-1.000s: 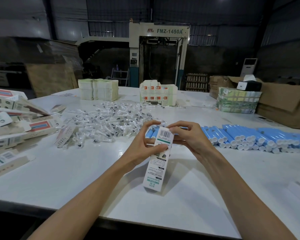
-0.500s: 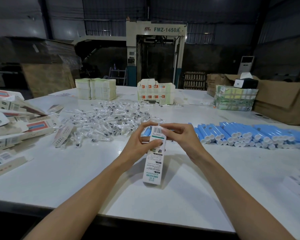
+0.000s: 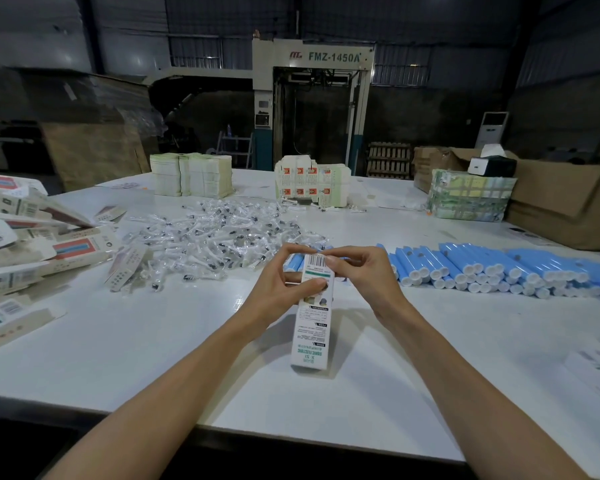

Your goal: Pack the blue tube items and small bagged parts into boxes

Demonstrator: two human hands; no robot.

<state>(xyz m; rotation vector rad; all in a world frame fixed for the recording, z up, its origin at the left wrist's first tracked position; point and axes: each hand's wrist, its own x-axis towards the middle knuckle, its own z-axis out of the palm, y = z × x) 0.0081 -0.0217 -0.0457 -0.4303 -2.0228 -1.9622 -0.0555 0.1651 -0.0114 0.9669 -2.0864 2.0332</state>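
A white box [image 3: 311,327] is standing on end on the bench [image 3: 118,341], just in front of the blue tubes [image 3: 499,271] and the heap of bagged parts [image 3: 222,233]. The left hand [image 3: 278,289] is keeping its grip on the box's upper side, and the right hand [image 3: 364,275] is pinching its top flap. If the flap is being pressed askew, it may buckle or miss its slot, and the box may tip. Compared with a second ago, the box is standing straighter and the fingertips are closing nearer together.
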